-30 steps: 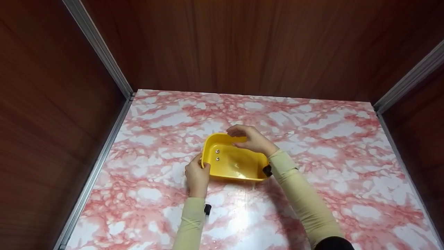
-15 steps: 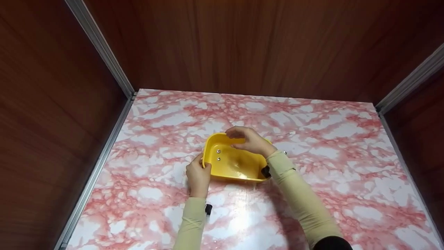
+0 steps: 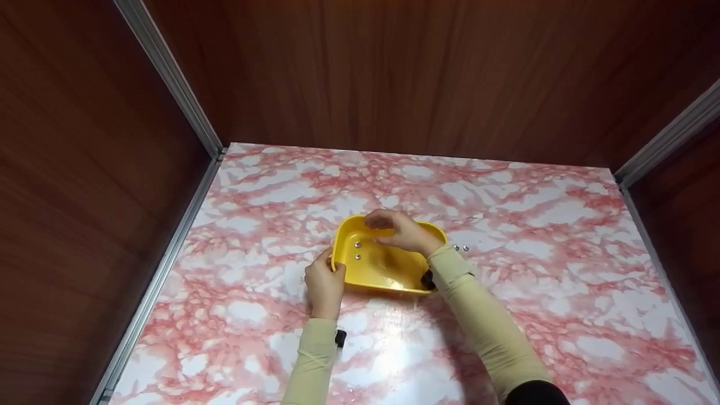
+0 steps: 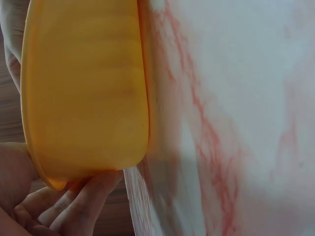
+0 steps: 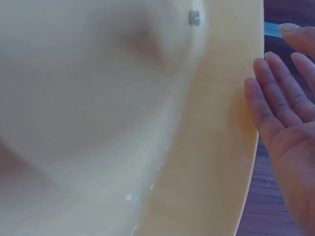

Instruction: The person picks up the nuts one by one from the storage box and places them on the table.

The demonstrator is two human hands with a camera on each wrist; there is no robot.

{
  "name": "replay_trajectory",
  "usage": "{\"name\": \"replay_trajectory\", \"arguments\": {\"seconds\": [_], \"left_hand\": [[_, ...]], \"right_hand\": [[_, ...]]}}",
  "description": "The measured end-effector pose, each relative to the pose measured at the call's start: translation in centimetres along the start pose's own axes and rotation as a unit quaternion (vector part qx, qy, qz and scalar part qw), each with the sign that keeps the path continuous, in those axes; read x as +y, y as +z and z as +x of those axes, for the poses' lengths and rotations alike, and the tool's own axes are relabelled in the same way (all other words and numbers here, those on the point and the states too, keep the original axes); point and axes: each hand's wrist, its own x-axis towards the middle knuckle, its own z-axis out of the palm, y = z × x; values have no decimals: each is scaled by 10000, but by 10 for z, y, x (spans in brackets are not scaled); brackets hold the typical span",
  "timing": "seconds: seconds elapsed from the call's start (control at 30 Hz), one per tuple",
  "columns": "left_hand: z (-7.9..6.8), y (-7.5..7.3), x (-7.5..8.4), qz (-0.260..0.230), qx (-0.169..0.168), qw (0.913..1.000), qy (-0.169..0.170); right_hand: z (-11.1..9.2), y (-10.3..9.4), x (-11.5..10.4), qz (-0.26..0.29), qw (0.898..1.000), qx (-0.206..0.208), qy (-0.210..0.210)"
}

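A yellow plastic bin (image 3: 388, 281) sits on the marbled tabletop in front of me. My left hand (image 3: 326, 284) grips its left end, thumb over the rim and fingers outside under it; the left wrist view shows these fingers (image 4: 88, 201) against the wall. Two small shiny metal pieces (image 3: 358, 256) lie on the bin floor near that end; one metal piece (image 5: 194, 18) shows in the right wrist view. Over the far side hovers my right hand (image 3: 402, 232), fingers loosely bent and palm holding nothing, fingertips right at the rim. The right forearm hides part of the bin's right end.
Two more small metal pieces (image 3: 461, 248) lie on the red-and-white tabletop (image 3: 551, 270) just right of the bin. Dark wood panels (image 3: 360, 79) with metal frame strips (image 3: 174, 79) enclose the back and both sides. Tiny bright specks (image 5: 129, 197) dot the bin floor.
The right hand and forearm have shifted slightly left and toward me, uncovering the two metal pieces on the table. The left hand keeps its grip on the bin.
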Motion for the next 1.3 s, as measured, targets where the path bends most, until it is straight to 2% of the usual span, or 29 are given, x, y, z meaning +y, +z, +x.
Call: {"name": "replay_trajectory", "arguments": {"seconds": [0.17, 0.33, 0.63, 0.73, 0.97, 1.3], "left_hand": [[1, 1, 0, 32, 41, 10000, 6], [1, 1, 1, 3, 76, 10000, -15], [1, 0, 0, 77, 123, 9999, -89], [1, 0, -1, 79, 145, 9999, -50], [1, 1, -1, 24, 95, 10000, 17], [0, 0, 1, 91, -103, 9995, -280]], "right_hand": [[-1, 0, -11, 130, 9996, -58, -242], [-2, -2, -23, 205, 9992, -181, -290], [5, 10, 8, 152, 9998, -112, 42], [6, 13, 10, 99, 9998, -126, 70], [3, 11, -12, 315, 9989, -360, 22], [11, 22, 20, -8, 9988, -371, 322]]}}
